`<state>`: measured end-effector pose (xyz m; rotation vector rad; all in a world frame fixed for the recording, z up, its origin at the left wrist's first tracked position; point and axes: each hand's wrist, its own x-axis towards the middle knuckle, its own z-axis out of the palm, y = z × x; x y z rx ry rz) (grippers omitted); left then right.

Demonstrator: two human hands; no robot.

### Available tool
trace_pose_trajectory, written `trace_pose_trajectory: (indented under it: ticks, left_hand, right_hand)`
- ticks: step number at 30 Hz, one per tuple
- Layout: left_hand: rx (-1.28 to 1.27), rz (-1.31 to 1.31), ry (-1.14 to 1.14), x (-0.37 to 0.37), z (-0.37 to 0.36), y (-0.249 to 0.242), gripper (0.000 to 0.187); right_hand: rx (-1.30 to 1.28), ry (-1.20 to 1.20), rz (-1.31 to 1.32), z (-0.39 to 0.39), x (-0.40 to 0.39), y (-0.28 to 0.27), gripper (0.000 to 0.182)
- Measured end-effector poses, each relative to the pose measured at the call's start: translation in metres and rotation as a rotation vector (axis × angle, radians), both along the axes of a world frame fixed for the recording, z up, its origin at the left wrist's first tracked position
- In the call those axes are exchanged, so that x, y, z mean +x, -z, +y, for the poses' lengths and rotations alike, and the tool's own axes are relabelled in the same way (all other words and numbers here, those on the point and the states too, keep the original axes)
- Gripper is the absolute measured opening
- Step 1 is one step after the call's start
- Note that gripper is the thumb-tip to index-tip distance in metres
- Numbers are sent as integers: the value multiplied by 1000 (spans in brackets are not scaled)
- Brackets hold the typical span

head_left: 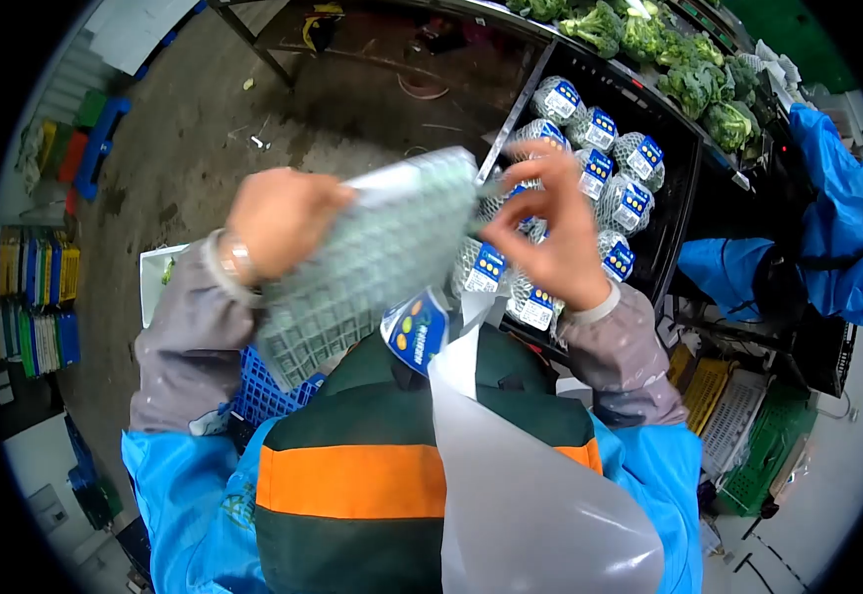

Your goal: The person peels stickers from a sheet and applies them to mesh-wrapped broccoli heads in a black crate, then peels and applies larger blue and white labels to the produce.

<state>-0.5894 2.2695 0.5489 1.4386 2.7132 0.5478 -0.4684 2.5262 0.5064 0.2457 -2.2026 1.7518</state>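
A bundle of pale green netting point(362, 257) hangs in front of the body, blurred by motion. My left hand point(283, 220) is closed round its upper left part. At the bundle's right end, my right hand point(553, 223) pinches with thumb and forefinger, its other fingers raised; what lies between the fingertips is too blurred to tell. A blue and white label point(417, 334) with coloured dots hangs below the netting, beside a curling white strip point(456, 366). Behind my right hand, a black crate point(677, 223) holds several netted produce pieces point(632, 203) with blue labels.
Broccoli heads point(639, 40) lie beyond the crate at the top right. A blue plastic sheet point(837, 208) hangs at the right. Stacked crates point(758, 436) stand low at the right, and coloured crates point(41, 272) at the left. A blue basket point(271, 388) is below the netting.
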Motion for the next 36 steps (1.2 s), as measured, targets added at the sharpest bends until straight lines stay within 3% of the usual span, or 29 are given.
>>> trace_pose_trajectory:
  ticks: [2,4,6,8,10,12,13,14,18,24,26,28,32,36]
  left_hand:
    - [-31,-54,-286,-9,-46,-2,28]
    - [29,-150,-472,-4,-89,0,32]
    - [164,-280,-555,5,-126,19,34]
    - [83,-392,-610,17,-147,31,34]
    - [162,-469,-602,32,-152,48,33]
    - [109,-511,-606,42,-152,51,34]
    - [105,-515,-596,46,-155,56,35]
    - [93,-522,-589,48,-158,59,35]
    - [92,-529,-591,54,-160,64,36]
    - [76,-518,-561,56,-154,69,37]
    - [72,-513,-538,53,-148,69,38]
    - [57,-518,-516,51,-143,68,39]
    - [40,-544,-491,45,-134,73,38]
    - [67,-566,-462,45,-126,77,38]
  right_hand:
    - [-524,428,-170,30,7,42,76]
    - [-763,752,-397,53,16,129,73]
    - [-894,750,-638,48,25,188,76]
    - [-791,799,-694,27,23,219,76]
    - [-561,843,-680,17,19,253,77]
    - [-395,842,-726,10,17,254,78]
    - [-429,797,-769,7,18,253,77]
    - [-339,787,-770,11,18,286,75]
    - [-327,806,-795,7,8,275,72]
    - [351,859,-548,7,10,278,66]
    - [25,767,-571,19,20,267,67]
    - [-20,803,-636,26,32,249,72]
    - [-383,749,-652,30,26,264,77]
    - [-258,693,-648,23,11,335,71]
